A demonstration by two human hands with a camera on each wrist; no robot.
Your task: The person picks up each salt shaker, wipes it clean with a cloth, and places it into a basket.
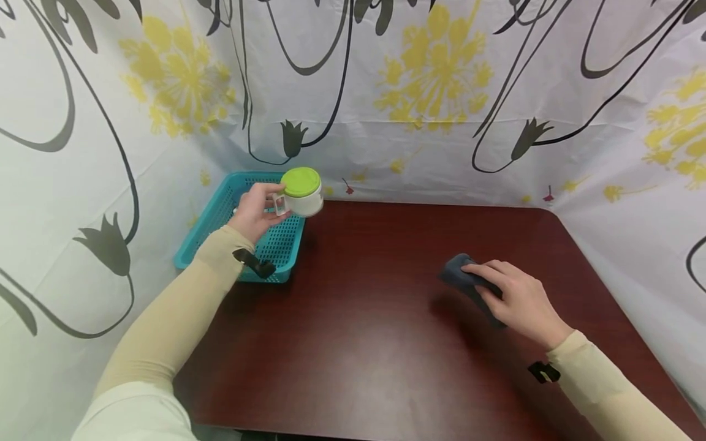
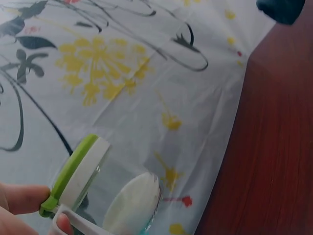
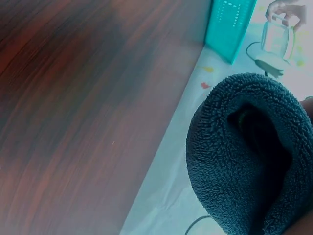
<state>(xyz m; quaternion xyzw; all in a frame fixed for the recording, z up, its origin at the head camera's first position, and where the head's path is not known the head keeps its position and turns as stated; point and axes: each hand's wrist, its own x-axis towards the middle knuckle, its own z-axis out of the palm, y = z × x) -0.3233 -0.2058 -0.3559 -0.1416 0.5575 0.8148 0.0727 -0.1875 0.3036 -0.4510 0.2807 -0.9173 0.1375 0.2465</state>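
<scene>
In the head view my left hand (image 1: 255, 211) grips the handle of a small clear seasoning jar (image 1: 307, 203) that has a bright green lid (image 1: 300, 182). Something white shows inside the jar, which hangs above the right side of a blue plastic basket (image 1: 288, 269). Close up in the left wrist view, a finger and thumb touch the lid's edge (image 2: 73, 169) and the handle. My right hand (image 1: 518, 300) holds a folded dark blue-grey cloth (image 1: 460, 272) over the right part of the table. Its thick terry weave (image 3: 220, 171) fills much of the right wrist view.
A dark red-brown wooden table (image 1: 358, 331) spreads beneath both hands. The basket stands at its back left corner, its contents mostly hidden by my left hand and arm. White sheeting (image 1: 375, 153) with yellow and grey flower prints hangs along the back and both sides.
</scene>
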